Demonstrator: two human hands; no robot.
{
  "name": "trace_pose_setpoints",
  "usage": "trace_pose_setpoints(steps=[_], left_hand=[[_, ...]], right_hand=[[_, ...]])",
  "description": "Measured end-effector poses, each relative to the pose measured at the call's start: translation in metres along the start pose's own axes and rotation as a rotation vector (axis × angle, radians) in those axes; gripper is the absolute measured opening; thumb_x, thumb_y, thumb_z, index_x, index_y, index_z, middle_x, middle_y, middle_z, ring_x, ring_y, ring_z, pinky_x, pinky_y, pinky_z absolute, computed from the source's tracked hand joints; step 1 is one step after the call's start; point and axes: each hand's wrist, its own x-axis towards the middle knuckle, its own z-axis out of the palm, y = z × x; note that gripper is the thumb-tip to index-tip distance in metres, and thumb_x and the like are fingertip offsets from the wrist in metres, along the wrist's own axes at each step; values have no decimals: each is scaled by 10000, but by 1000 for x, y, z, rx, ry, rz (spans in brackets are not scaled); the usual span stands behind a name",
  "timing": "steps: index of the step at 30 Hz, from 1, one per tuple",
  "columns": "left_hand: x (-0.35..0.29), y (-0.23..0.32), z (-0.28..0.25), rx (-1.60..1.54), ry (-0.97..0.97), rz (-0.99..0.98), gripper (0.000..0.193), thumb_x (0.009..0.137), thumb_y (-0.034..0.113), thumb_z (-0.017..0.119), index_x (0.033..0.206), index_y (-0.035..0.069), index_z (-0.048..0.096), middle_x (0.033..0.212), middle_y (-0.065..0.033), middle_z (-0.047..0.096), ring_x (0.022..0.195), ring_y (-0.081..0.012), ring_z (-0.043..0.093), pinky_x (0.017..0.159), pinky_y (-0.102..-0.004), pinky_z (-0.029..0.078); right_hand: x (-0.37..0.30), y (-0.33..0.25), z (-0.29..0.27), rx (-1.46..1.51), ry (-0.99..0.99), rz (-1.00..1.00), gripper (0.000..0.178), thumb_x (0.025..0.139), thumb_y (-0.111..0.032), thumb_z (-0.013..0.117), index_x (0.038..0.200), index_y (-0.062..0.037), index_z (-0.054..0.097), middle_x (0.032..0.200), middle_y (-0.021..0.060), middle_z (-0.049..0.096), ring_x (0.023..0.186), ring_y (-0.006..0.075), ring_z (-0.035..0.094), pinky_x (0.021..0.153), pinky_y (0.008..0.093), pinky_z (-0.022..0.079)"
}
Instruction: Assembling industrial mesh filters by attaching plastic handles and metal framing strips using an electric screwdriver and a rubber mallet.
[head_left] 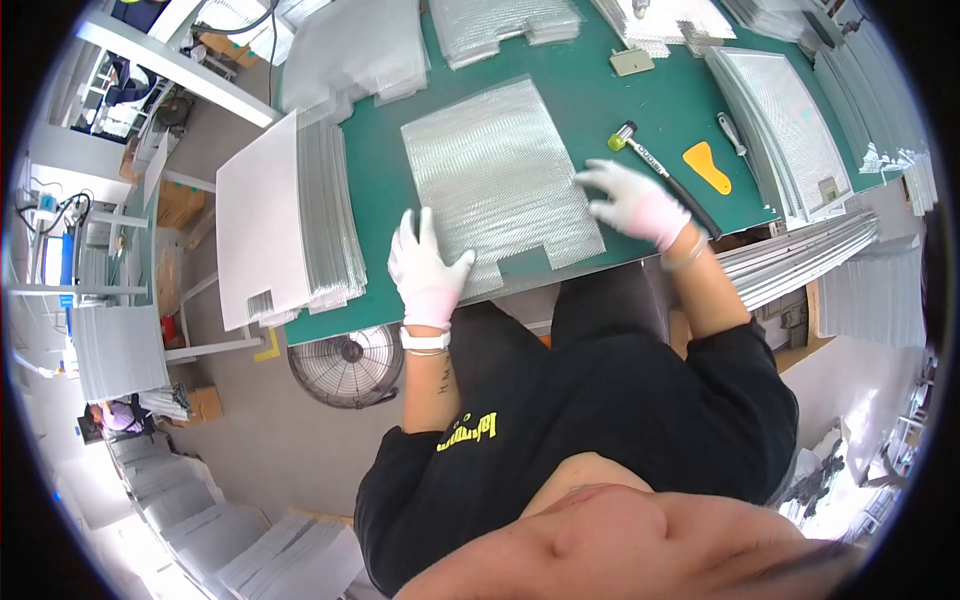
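Observation:
A silvery, finely patterned sheet (500,170) with a notch in its near edge lies on the green tabletop (385,160) in front of me. My left hand (428,262), in a white and pink glove, rests at the sheet's near left corner with fingers spread. At the right edge is my right hand (632,202), gloved the same way, its fingers stretched toward the sheet. Neither hand grips anything that I can see. A hammer (665,178) with a black handle and a yellow scraper (708,167) lie to the right of my right hand.
Stacks of sheets surround the work spot: a white-topped stack (262,220) at left, a sheet stack (785,125) at right, more along the back. A screwdriver (732,133) and a small beige plate (632,63) lie on the table. A floor fan (350,365) stands below left.

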Motion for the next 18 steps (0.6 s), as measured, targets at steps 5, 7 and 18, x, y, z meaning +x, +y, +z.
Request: trace_pose_setpoints(steps=[5,7,18], left_hand=[[14,-23,14,32,-160,194,694,786,418,718,1399,159,519,1520,-109,399,1411,-436,294,1173,-577,158],[26,-14,14,14,-184,247,691,783,421,719,1394,163,524,1504,-110,417,1413,-435,290,1172,-587,153],[-3,-7,3,-156,306,146,807,814,371,722,1471,54,377,1538,-248,279,1416,-477,231,1161,-589,172]], right_hand=[[123,83,-107,-92,469,443,539,822,-403,638,1166,12,631,1224,272,612,1138,394,590,979,426,483],[160,167,-133,-378,641,641,750,782,-543,689,1318,-38,547,1355,247,546,1197,410,568,988,457,484],[175,158,-186,47,853,415,1068,717,-580,772,1428,109,373,1400,307,482,1341,387,449,1109,404,369]])
